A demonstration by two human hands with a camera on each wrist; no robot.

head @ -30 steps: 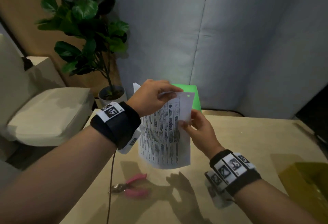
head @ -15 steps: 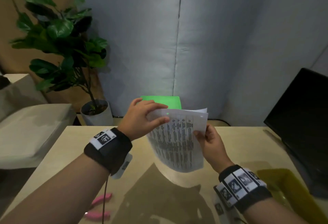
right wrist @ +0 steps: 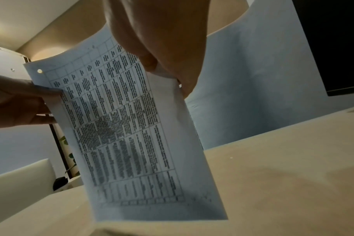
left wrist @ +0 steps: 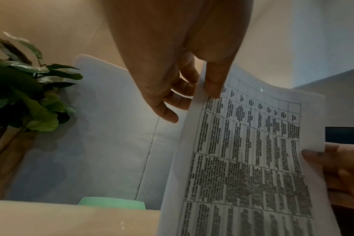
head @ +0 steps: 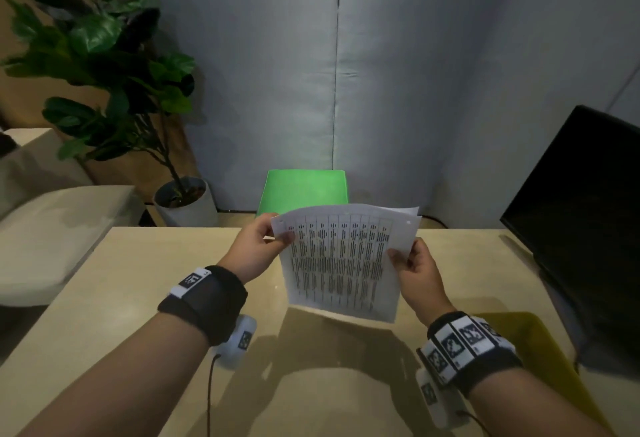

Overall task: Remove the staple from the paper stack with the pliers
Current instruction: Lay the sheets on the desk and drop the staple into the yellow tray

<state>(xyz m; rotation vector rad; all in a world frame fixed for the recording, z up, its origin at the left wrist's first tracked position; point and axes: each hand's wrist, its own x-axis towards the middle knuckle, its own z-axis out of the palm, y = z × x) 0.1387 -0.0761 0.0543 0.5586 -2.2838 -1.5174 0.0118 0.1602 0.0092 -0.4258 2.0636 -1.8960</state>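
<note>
A paper stack (head: 341,263) printed with a table stands nearly upright above the beige table (head: 138,281), its lower edge just over the surface. My left hand (head: 258,246) pinches its upper left edge, thumb on the front (left wrist: 212,83). Along the right edge my right hand (head: 414,268) pinches it, thumb on the printed side (right wrist: 152,63). The stack (left wrist: 243,159) fills the left wrist view, and the right wrist view shows the stack (right wrist: 121,119) with a punched hole near its top. No staple can be made out. The pliers are out of view.
A green box (head: 304,191) stands behind the table's far edge, with a potted plant (head: 104,66) to its left. A black monitor (head: 581,201) stands at the right, and a yellow tray (head: 540,350) lies under my right forearm. A pale seat (head: 52,236) is at the left.
The view swung right and up, so the pink pliers on the near left of the table dropped out of sight. Both hands shifted to the paper's two side edges and squared it up facing me.
</note>
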